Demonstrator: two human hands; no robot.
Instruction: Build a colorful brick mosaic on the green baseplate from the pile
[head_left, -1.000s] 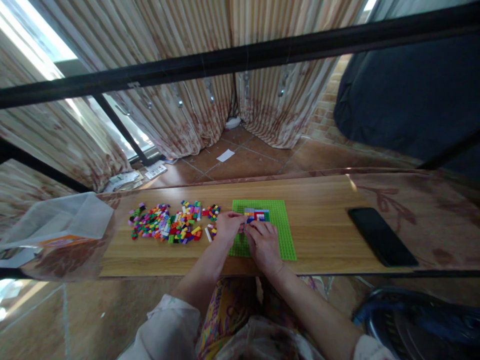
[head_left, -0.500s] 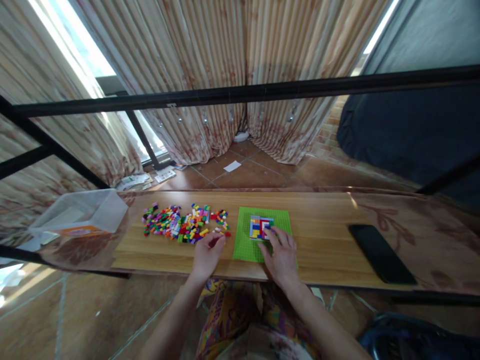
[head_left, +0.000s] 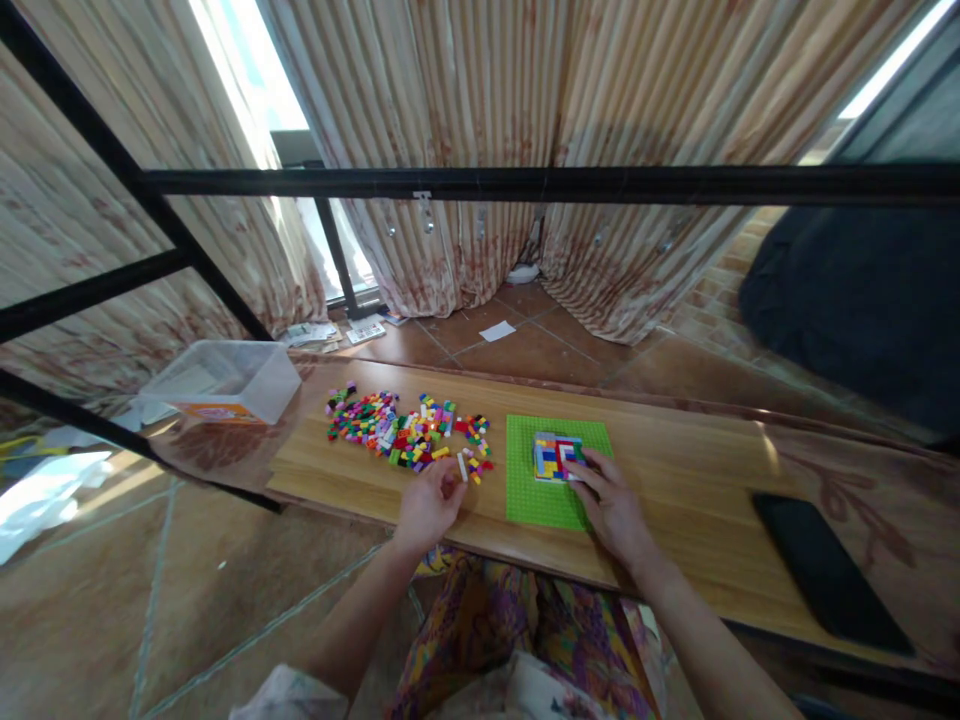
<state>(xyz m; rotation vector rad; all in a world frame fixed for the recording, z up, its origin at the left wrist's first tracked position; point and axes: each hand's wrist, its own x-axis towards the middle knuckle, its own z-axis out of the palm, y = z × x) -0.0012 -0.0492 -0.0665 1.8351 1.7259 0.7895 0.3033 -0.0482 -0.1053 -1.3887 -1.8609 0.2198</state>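
Observation:
A green baseplate (head_left: 547,492) lies on the wooden board (head_left: 675,480) and carries a small block of red, yellow, blue and white bricks (head_left: 555,456). My right hand (head_left: 611,503) rests on the plate with its fingers spread, the fingertips touching the right side of the block. My left hand (head_left: 429,506) is curled at the near edge of a pile of small coloured bricks (head_left: 405,432), its fingers pinched by a white brick (head_left: 462,467); what they grip is too small to make out.
A clear plastic box (head_left: 225,380) stands at the board's left end. A black phone (head_left: 829,572) lies at the right. A black metal frame (head_left: 525,184) crosses the view in front of striped curtains (head_left: 480,120). Tiled floor lies below.
The view has swung to the left. My left hand left the baseplate and moved to the brick pile. My right hand stayed on the plate by the brick block.

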